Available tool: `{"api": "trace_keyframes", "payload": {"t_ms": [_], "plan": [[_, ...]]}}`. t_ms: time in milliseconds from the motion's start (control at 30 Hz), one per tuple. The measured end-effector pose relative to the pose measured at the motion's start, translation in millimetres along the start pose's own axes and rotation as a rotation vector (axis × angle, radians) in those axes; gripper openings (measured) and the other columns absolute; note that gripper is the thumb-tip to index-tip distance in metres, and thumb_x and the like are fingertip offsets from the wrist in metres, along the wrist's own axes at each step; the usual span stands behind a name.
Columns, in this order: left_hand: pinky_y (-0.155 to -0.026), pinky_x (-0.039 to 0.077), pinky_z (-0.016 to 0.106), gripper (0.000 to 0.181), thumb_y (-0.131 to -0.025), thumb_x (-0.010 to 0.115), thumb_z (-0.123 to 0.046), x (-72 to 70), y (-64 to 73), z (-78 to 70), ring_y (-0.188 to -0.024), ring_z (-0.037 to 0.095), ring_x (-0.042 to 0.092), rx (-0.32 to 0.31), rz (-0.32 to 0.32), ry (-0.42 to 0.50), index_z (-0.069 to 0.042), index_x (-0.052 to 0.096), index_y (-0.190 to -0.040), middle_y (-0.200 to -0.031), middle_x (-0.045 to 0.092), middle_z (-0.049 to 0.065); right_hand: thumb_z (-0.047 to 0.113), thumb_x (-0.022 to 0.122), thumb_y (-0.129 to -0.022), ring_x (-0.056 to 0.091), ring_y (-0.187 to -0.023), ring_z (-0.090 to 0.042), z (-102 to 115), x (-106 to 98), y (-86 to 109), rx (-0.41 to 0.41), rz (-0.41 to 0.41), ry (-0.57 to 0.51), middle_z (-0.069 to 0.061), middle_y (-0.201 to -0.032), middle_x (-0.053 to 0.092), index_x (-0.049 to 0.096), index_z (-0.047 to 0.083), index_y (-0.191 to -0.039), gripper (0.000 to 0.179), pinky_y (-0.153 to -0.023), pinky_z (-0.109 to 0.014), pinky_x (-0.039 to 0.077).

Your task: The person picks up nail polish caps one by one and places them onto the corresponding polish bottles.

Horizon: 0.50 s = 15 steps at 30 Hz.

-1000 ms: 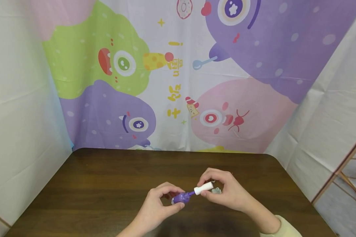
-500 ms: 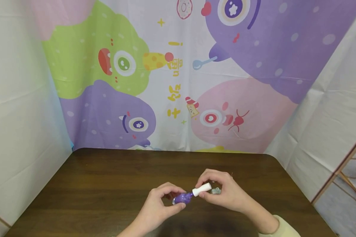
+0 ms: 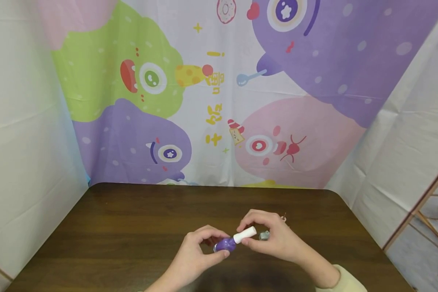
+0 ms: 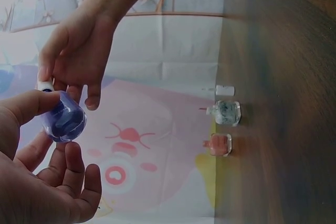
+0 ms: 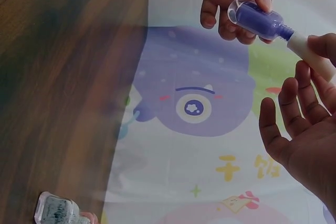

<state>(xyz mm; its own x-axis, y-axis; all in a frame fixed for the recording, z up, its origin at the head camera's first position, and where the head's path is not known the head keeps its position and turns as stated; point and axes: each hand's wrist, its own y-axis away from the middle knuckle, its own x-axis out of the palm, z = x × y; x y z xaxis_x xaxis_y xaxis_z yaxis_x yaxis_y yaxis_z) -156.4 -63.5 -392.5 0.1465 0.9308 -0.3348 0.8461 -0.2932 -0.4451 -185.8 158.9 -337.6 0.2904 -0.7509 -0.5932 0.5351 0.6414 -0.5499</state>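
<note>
A small bottle of purple nail polish [image 3: 224, 245] is pinched between the thumb and fingers of my left hand [image 3: 193, 255], tilted with its neck to the right. My right hand [image 3: 277, 237] pinches the long white brush cap [image 3: 245, 235], which sits in line at the bottle's neck. In the right wrist view, some of the threaded neck [image 5: 285, 32] shows between cap and purple body. The brush itself is out of sight. Other fingers of both hands are loosely bent.
Past my right hand stands a clear bottle with dark glitter [image 4: 228, 113] on the dark wooden table [image 3: 138, 227]. Beside it in the left wrist view are a pinkish-red bottle [image 4: 218, 144] and a white cap [image 4: 225, 90]. A cartoon-printed cloth [image 3: 211, 162] hangs behind the table.
My right hand has moved slightly left and brought the white cap up to the bottle's neck; the purple brush stem has slid inside. My left hand has barely moved.
</note>
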Motion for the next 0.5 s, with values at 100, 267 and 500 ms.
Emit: {"api": "trace_keyframes", "payload": {"t_ms": [100,267,500], "plan": [[-0.073,0.048,0.026,0.021,-0.077,0.077,-0.022,0.3,-0.4,-0.5,-0.08,0.008,0.058,-0.013,0.006,-0.005,-0.022,0.069,-0.097,-0.09,0.067,-0.008,0.004,0.075,-0.078,0.059,-0.083,-0.009,-12,2,3.8,0.016,0.003,0.009,0.0,-0.09,0.065,0.065,0.013,-0.097,0.024,-0.072,-0.025,0.049],[-0.073,0.048,0.026,0.021,-0.077,0.078,-0.021,1.4,-1.2,0.4,-0.079,0.007,0.058,-0.023,0.009,-0.011,-0.022,0.069,-0.096,-0.088,0.067,-0.009,0.011,0.075,-0.08,0.06,-0.085,-0.01,-16,3,5.0,0.025,0.006,-0.004,0.001,-0.092,0.066,0.065,0.017,-0.099,0.023,-0.074,-0.025,0.049],[-0.074,0.049,0.027,0.022,-0.076,0.077,-0.018,3.6,-1.8,2.0,-0.078,0.006,0.059,-0.035,0.013,-0.002,-0.02,0.069,-0.096,-0.084,0.067,-0.008,0.014,0.075,-0.081,0.06,-0.085,-0.009,-15,4,3.9,0.04,0.001,-0.007,0.002,-0.092,0.066,0.066,0.016,-0.1,0.021,-0.074,-0.026,0.05]]}}
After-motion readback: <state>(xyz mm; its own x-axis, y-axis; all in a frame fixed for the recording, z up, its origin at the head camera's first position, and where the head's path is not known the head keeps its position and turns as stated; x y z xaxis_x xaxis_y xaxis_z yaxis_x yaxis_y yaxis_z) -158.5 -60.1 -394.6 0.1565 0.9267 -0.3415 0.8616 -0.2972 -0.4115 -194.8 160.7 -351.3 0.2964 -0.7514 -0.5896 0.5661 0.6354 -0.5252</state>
